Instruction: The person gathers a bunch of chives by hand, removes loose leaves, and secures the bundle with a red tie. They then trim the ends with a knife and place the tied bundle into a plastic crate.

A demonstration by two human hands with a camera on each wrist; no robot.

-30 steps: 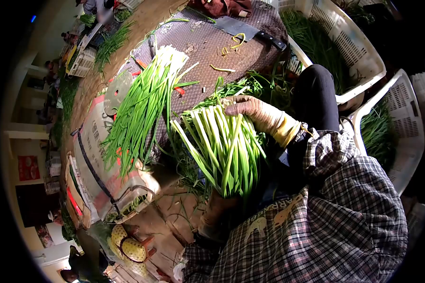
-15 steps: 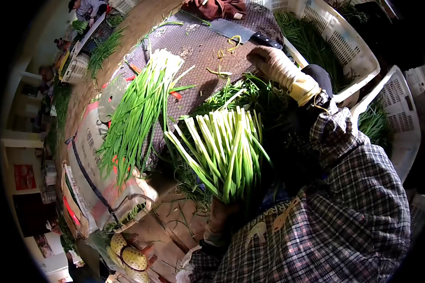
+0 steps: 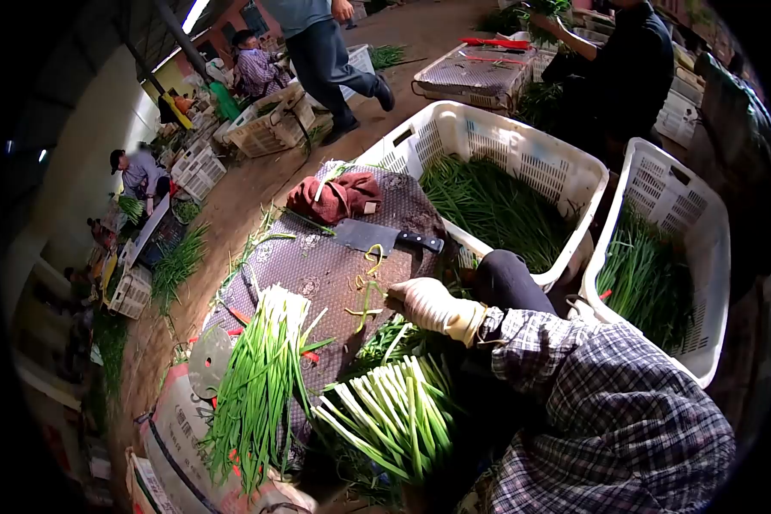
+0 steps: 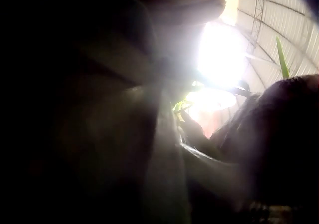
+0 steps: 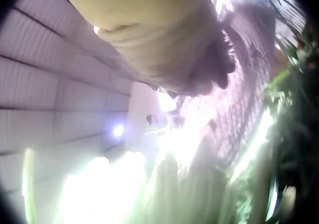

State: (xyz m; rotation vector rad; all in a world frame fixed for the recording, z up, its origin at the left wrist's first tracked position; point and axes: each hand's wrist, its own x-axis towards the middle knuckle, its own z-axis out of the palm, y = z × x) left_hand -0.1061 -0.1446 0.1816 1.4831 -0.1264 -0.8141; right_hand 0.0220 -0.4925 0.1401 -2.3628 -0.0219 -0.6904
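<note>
In the head view, a bunch of garlic chives (image 3: 398,420) stands tilted, pale cut ends up, low in front of the person. The left hand (image 3: 415,495) is at its lower end, mostly hidden in shadow; the left wrist view is too dark to show its fingers. The right hand (image 3: 433,306), in a pale glove, hovers at the board's near right edge, fingers bent down, beside thin yellow-green leaf strips (image 3: 367,300). I cannot tell whether it pinches a strip. Another chive bunch (image 3: 261,385) lies on the patterned board (image 3: 317,265), leaves hanging over the edge.
A cleaver (image 3: 377,236) with a black handle lies on the board beside a dark red cloth (image 3: 334,197). White crates (image 3: 587,180) holding chives stand to the right. A sack (image 3: 184,437) is at the lower left. Other people and crates (image 3: 274,124) are farther back.
The right hand left the top of the bunch and moved out over the board. A green strip now lies among the yellow ones. The head view has swung up, showing more of the room.
</note>
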